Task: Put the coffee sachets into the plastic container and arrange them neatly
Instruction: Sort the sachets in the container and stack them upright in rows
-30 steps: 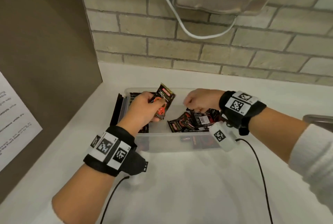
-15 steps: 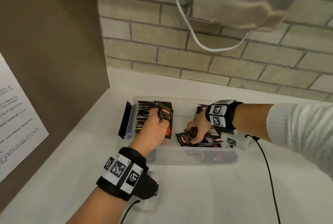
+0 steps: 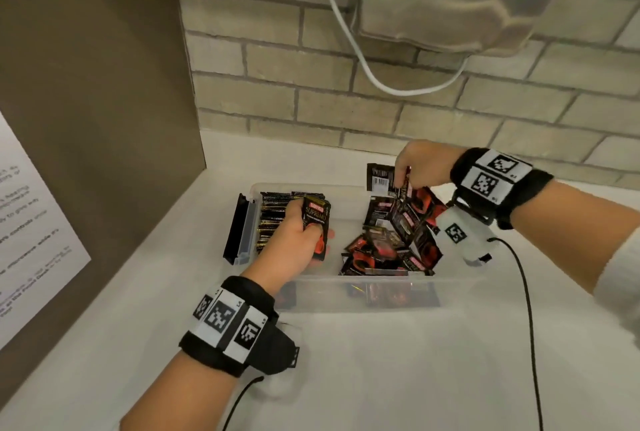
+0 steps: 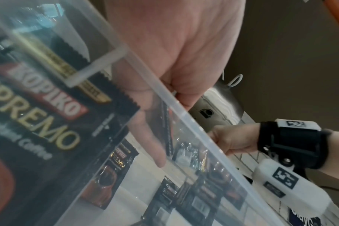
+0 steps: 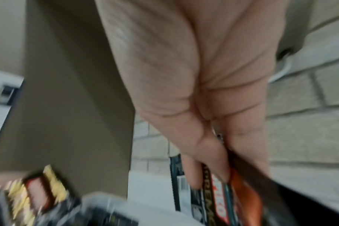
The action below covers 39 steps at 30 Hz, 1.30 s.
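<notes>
Surface [image 3: 381, 371]: white, filling the lower half of the head view; it carries my plastic container.
Plastic container [image 3: 346, 295]: clear, at centre frame, open at the top.
Loose sachets [image 3: 384, 254]: black and red coffee sachets heaped in the container's right half, lying at mixed angles.
Sachet row [image 3: 273, 219]: sachets standing on edge, packed along the container's left wall.
My right hand [image 3: 424, 163]: raised above the container's far right corner; my grip pinches a bunch of sachets [image 3: 412, 219] that hangs down toward the heap.
My left hand [image 3: 294, 243]: inside the container's left half, just beside the row; my grip is closed on one upright sachet [image 3: 317, 219].
</notes>
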Each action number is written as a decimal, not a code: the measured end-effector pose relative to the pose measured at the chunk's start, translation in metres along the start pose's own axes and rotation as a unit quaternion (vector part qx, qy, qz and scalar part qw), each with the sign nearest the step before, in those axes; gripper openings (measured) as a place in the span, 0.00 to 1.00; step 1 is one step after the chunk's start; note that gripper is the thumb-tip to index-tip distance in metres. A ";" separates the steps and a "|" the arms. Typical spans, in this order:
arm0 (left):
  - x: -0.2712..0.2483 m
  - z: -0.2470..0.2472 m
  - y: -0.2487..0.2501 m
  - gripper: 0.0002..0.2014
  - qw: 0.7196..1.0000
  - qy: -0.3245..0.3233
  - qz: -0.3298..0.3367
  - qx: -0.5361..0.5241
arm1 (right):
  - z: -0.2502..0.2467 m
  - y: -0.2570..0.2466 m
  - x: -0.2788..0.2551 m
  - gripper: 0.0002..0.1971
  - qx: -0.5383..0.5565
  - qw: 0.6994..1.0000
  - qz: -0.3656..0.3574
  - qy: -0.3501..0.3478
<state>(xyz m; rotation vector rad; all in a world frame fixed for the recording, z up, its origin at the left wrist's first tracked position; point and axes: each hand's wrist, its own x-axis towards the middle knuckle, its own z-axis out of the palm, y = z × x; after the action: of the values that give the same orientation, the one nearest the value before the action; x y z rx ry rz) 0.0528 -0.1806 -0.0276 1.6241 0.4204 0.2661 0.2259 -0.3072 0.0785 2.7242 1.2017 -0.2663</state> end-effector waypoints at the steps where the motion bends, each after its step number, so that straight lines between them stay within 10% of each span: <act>1: 0.000 0.000 0.002 0.22 1.000 -0.005 0.002 0.001 | -0.008 0.008 -0.009 0.19 0.032 0.998 0.003 0.044; 5: -0.003 0.003 0.015 0.22 0.999 -0.010 0.019 -0.027 | -0.019 0.025 -0.042 0.16 0.214 0.961 0.037 0.171; 10: -0.013 0.013 0.032 0.19 0.984 -0.038 -0.005 -0.172 | -0.004 0.006 -0.072 0.14 0.590 0.786 -0.007 0.185; 17: -0.022 0.020 0.022 0.24 0.973 -0.039 0.007 -0.228 | 0.062 -0.061 -0.062 0.13 0.679 0.703 -0.005 0.212; 21: -0.020 -0.001 0.013 0.22 0.986 -0.005 -0.007 -0.169 | 0.089 -0.080 -0.047 0.09 0.768 0.605 0.007 0.212; 25: -0.014 -0.016 0.010 0.22 0.992 0.028 0.001 -0.125 | 0.110 -0.079 -0.033 0.26 0.807 0.530 0.023 0.261; 29: -0.007 -0.021 0.002 0.24 0.992 0.052 -0.001 -0.114 | 0.119 -0.077 -0.030 0.13 0.802 0.528 0.022 0.279; 34: -0.001 -0.024 0.000 0.23 0.986 0.073 0.017 -0.151 | 0.119 -0.072 -0.026 0.30 0.824 0.490 -0.029 0.283; 39: -0.001 -0.023 -0.002 0.23 0.987 0.071 0.021 -0.145 | 0.120 -0.073 -0.031 0.25 0.830 0.491 -0.068 0.255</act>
<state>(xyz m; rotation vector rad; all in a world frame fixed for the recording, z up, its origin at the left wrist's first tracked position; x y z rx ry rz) 0.0420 -0.1599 -0.0267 1.3346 0.4346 0.4544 0.1396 -0.3056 -0.0363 4.5419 1.8397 -1.3510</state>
